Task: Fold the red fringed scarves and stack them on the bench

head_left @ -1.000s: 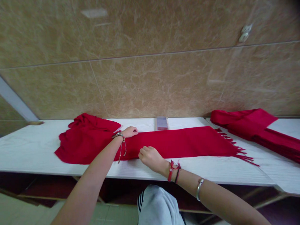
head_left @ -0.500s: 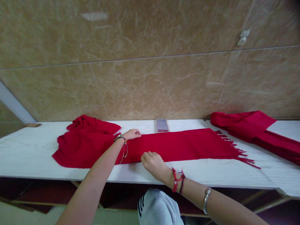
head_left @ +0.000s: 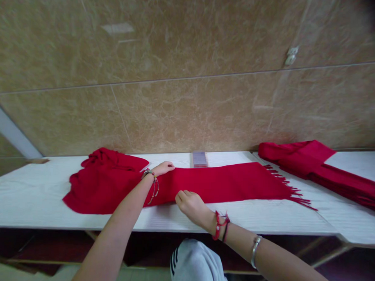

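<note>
One scarf; left hand at far edge; right hand at near

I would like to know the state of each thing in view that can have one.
Middle scarf: flat toward the right, bunched at left.
Fringe: loose.
Right scarf: folded over.
Left hand: closed at the middle scarf's far edge.
Right hand: closed at that scarf's near edge.
Small grey object: open or closed, I cannot tell.
</note>
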Motion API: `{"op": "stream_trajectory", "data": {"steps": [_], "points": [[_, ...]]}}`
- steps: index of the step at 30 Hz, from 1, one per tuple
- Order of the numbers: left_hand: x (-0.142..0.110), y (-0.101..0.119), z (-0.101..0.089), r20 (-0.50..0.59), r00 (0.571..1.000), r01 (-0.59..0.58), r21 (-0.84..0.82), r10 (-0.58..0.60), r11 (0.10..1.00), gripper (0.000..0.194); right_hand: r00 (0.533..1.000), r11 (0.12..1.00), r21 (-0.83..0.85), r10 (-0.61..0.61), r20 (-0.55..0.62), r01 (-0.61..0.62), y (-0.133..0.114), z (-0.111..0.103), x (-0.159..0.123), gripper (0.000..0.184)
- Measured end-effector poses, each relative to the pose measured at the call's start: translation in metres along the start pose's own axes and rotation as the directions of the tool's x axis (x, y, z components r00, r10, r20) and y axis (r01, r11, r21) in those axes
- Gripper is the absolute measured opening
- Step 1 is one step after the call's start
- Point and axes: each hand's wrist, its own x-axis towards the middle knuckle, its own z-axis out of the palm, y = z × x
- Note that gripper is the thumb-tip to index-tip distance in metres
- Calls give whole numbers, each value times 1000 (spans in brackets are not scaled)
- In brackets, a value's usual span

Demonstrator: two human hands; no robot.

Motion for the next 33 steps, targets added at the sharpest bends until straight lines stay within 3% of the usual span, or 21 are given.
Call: {"op": "stream_trajectory", "data": {"steps": [4,8,12,16,20,24,28,33], "points": [[1,17,-10,-57,998,-14,-111,7,994,30,997,999,13,39,-67,-38,9,-11,-3,10],[5,48,-20,-91,996,-45,-224,25,974,36,988,998,-9,60,-142,-61,24,-35,-12,10],[21,93,-25,-94,994,-81,-329,53,941,36,981,993,-55,96,-167,-106,48,-69,-32,17],[46,148,-16,-44,995,-100,-386,89,917,28,965,973,-111,176,-196,-201,86,-94,-66,22],[80,200,15,25,993,-100,-389,119,916,21,936,937,-169,264,-233,-306,133,-104,-113,26],[118,236,67,95,989,-72,-370,115,926,17,918,903,-219,317,-237,-368,180,-96,-162,28],[152,250,124,131,988,-36,-316,81,948,16,918,881,-263,358,-171,-393,214,-70,-200,26],[172,243,177,153,987,-17,-194,47,981,14,906,880,-236,422,-14,-413,229,-36,-228,22]]}}
